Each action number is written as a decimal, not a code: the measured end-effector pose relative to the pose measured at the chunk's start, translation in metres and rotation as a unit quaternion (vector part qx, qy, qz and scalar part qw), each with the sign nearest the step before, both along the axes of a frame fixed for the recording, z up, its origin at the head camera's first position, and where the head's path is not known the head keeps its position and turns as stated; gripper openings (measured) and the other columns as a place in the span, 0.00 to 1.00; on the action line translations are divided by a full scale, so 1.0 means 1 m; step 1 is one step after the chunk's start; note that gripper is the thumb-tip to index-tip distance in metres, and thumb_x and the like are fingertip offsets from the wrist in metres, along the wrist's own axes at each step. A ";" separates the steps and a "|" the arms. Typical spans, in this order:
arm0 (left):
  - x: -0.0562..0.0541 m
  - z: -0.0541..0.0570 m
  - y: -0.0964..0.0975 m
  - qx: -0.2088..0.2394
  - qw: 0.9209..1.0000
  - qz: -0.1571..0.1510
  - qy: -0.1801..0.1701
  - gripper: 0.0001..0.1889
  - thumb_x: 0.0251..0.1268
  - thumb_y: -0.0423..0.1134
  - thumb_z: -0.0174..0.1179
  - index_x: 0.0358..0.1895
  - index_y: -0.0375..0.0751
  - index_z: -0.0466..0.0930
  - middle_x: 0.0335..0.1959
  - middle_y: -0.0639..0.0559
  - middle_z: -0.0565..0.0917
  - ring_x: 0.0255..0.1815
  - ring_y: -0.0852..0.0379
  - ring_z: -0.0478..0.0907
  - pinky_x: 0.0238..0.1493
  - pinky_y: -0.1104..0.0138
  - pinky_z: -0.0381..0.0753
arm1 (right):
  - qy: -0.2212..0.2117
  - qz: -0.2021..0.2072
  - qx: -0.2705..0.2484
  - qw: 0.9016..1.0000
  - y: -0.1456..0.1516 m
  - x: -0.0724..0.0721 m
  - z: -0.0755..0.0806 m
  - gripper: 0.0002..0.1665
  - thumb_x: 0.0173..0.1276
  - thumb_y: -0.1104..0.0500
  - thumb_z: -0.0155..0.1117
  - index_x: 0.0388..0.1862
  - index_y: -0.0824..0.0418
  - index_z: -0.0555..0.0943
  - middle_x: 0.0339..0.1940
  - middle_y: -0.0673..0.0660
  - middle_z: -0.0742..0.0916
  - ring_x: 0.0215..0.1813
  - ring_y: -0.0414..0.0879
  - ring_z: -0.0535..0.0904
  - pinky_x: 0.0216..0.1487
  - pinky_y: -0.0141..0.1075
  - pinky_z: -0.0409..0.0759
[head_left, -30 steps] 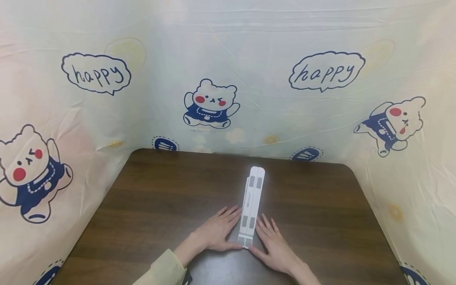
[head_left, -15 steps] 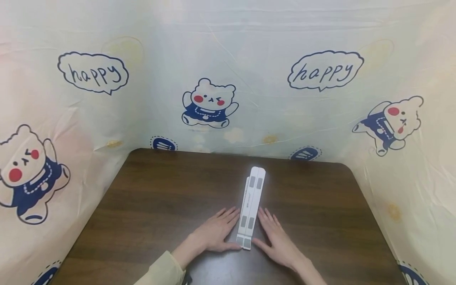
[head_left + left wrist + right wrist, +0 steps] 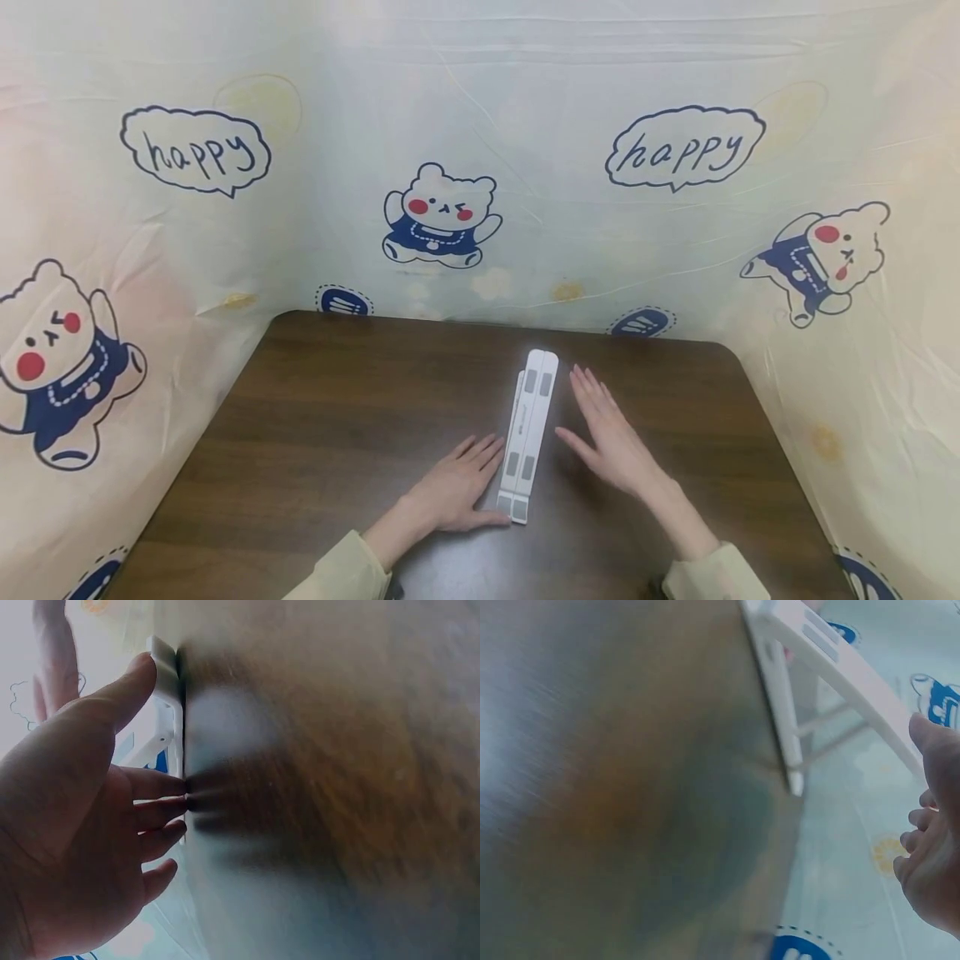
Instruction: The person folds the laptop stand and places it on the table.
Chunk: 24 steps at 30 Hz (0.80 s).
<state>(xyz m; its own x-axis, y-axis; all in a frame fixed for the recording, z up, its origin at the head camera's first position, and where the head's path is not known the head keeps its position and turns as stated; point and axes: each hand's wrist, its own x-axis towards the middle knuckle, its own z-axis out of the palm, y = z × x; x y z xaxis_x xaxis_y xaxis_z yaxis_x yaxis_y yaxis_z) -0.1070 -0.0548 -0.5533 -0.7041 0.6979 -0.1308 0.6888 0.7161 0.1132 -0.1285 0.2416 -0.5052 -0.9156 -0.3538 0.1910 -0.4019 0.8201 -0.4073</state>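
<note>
A white folding laptop stand [image 3: 528, 427] with grey pads stands lengthwise on the brown table, narrow and collapsed sideways. In the right wrist view the stand [image 3: 859, 686] shows a sloping top beam, thin struts and a lower rail along the table. My left hand [image 3: 456, 487] lies at its left side, fingers straight, fingertips on the table by the rail and thumb right at the near end. Raised to the right of the stand's upper half is my right hand [image 3: 617, 446], fingers extended, holding nothing; a gap shows between it and the stand in the head view.
The dark wood table [image 3: 337, 392] has rounded far corners. A pale cloth [image 3: 555, 75] printed with bears and "happy" bubbles hangs close around its back and sides.
My right hand has left the stand's near right side and moved up, away and to the right. My left hand stays by the stand, which has barely shifted.
</note>
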 end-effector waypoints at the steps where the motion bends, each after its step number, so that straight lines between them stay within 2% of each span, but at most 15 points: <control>1: 0.000 0.000 0.000 0.000 1.000 0.001 0.001 0.54 0.73 0.80 0.53 0.85 0.38 0.66 0.89 0.44 0.65 0.91 0.47 0.61 0.92 0.51 0.61 | 0.002 0.001 0.001 1.000 0.001 -0.005 0.004 0.54 0.81 0.44 0.69 0.93 0.61 0.52 0.94 0.62 0.58 0.94 0.63 0.53 0.95 0.53 0.47; 4: 0.000 0.000 0.000 -0.001 1.000 0.003 0.002 0.55 0.73 0.80 0.53 0.85 0.38 0.66 0.89 0.44 0.66 0.91 0.47 0.61 0.92 0.51 0.61 | 0.013 0.003 0.001 1.000 0.001 -0.016 0.012 0.55 0.81 0.44 0.69 0.93 0.60 0.51 0.94 0.62 0.59 0.94 0.63 0.53 0.93 0.60 0.54; 6: 0.000 -0.001 0.000 -0.001 1.000 0.004 0.003 0.55 0.72 0.80 0.53 0.85 0.37 0.66 0.89 0.43 0.66 0.91 0.47 0.62 0.92 0.51 0.62 | 0.013 0.005 -0.001 1.000 -0.001 -0.021 0.015 0.55 0.81 0.43 0.68 0.94 0.58 0.51 0.94 0.60 0.58 0.94 0.62 0.52 0.93 0.61 0.55; 15: -0.001 -0.001 -0.001 0.005 1.000 0.005 0.006 0.56 0.72 0.81 0.53 0.85 0.37 0.67 0.88 0.43 0.67 0.91 0.46 0.62 0.91 0.51 0.63 | 0.012 0.024 -0.024 0.999 -0.012 -0.029 0.018 0.54 0.82 0.47 0.68 0.94 0.56 0.51 0.95 0.58 0.58 0.95 0.61 0.51 0.93 0.62 0.53; 24: -0.002 -0.002 -0.003 0.013 1.000 0.007 0.004 0.56 0.71 0.81 0.54 0.84 0.36 0.67 0.88 0.42 0.67 0.90 0.46 0.63 0.91 0.51 0.64 | 0.004 0.023 -0.024 0.999 -0.014 -0.041 0.018 0.53 0.83 0.46 0.67 0.94 0.57 0.50 0.95 0.60 0.58 0.95 0.60 0.49 0.94 0.61 0.52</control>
<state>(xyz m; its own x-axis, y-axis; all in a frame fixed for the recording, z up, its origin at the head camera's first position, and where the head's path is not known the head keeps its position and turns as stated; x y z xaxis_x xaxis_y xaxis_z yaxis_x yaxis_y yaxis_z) -0.1086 -0.0575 -0.5551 -0.7154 0.6904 -0.1076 0.6789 0.7232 0.1266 -0.1695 0.2275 -0.4868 -0.8970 -0.3860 0.2154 -0.4420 0.7803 -0.4424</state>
